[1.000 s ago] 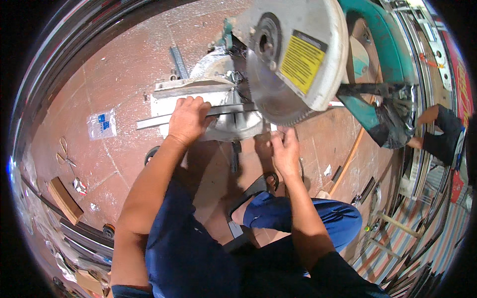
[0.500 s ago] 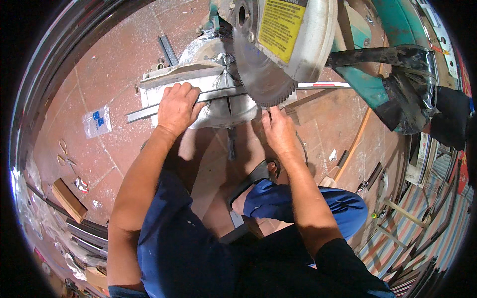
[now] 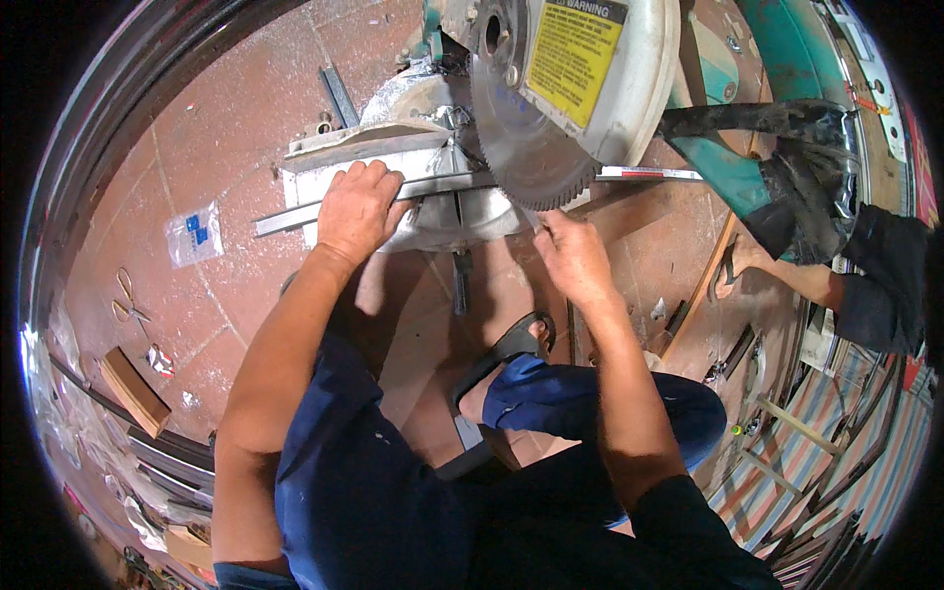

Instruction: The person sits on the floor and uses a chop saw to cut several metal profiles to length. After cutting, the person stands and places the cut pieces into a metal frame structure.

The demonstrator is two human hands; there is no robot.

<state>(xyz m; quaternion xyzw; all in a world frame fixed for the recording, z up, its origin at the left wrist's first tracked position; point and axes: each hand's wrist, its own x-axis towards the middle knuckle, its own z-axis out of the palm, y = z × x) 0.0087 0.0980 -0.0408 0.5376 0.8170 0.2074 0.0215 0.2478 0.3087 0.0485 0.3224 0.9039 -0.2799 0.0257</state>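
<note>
A: Left hand [image 3: 359, 208]?
B: Palm down, fingers curled over the long metal strip [image 3: 295, 214], pressing it on the left part of the miter saw base [image 3: 433, 211].
A: Right hand [image 3: 573, 258]?
B: At the base's front right edge, just below the toothed blade [image 3: 521, 162]. Fingers loosely bent, fingertips at the strip near the blade; couldn't tell if it gripped.
A: Strip position?
B: Lay across the base, left end overhanging the tiled floor [image 3: 206, 147].
A: Other stuff?
B: Plastic bag [image 3: 194, 234] and scissors [image 3: 126, 298] on the floor, left.

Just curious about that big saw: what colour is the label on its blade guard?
Yellow, on the white blade guard; the head view shows the label best.
</note>
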